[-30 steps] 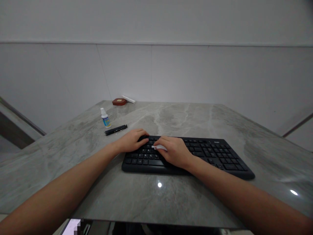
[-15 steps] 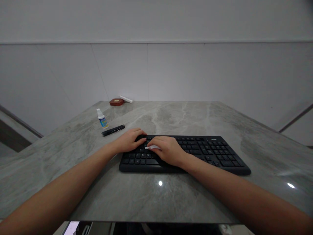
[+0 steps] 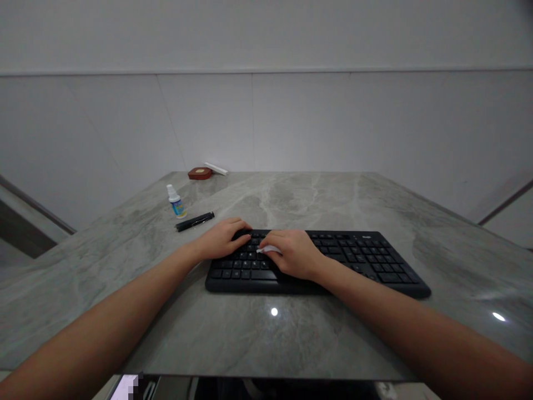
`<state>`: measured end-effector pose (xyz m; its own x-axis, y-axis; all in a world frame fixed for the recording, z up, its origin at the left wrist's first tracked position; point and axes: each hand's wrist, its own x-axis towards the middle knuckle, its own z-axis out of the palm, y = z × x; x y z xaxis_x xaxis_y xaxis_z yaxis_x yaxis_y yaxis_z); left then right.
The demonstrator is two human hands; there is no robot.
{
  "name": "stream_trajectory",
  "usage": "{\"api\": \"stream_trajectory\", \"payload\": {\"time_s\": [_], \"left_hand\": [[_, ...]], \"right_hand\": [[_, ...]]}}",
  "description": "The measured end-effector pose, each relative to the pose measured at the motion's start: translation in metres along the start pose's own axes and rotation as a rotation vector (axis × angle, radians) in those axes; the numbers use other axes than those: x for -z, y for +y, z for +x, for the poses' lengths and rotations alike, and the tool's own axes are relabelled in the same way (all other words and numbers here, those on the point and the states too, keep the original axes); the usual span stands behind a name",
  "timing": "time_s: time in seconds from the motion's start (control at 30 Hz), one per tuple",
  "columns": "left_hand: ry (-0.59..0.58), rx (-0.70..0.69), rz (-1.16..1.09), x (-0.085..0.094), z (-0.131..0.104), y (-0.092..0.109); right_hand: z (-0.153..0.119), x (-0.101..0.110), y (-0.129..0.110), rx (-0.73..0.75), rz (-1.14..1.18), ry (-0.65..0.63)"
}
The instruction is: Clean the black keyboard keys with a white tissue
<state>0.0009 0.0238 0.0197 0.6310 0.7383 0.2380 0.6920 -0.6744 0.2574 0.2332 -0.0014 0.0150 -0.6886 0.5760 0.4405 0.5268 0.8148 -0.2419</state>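
Note:
A black keyboard (image 3: 250,280) lies flat on the marbled table. At its upper left corner, my left hand (image 3: 222,239) grips it, thumb over the keys and fingers curled by the back edge. My right hand (image 3: 293,253) rests on the keys just right of the left one, fingers closed on a small white wipe (image 3: 271,249). Only a narrow strip of the wipe shows; the palm covers the rest, along with some keys.
Left of the keyboard lie a black pen-like object (image 3: 195,221) and a white spray bottle (image 3: 177,203) with a blue label, standing upright. A reddish-brown case (image 3: 200,173) and a white flat piece (image 3: 216,168) sit at the table's (image 3: 316,339) far edge, by the wall.
My right hand has slid slightly to the right over the keys with the wipe. The left hand keeps its place on the keyboard's corner. The view has shifted a little.

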Motion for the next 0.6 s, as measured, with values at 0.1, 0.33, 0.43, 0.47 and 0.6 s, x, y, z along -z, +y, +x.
{"api": "stream_trajectory", "payload": {"time_s": [0.1,0.33,0.43,0.47,0.6], "left_hand": [[-0.008,-0.001,0.004,0.000,0.000,0.000],[-0.011,-0.001,0.002,0.000,-0.001,0.000],[-0.010,-0.001,0.002,0.001,-0.001,0.000],[-0.010,-0.001,0.002,0.001,-0.001,0.000],[-0.006,0.000,0.000,0.001,-0.001,0.000]], "right_hand": [[-0.001,0.008,-0.001,0.019,-0.080,-0.040],[-0.002,0.013,-0.006,0.040,-0.245,-0.098],[-0.002,0.013,-0.006,0.062,-0.265,-0.107],[-0.003,0.013,-0.006,0.078,-0.266,-0.111],[-0.004,0.013,-0.005,0.180,-0.241,-0.129]]}}
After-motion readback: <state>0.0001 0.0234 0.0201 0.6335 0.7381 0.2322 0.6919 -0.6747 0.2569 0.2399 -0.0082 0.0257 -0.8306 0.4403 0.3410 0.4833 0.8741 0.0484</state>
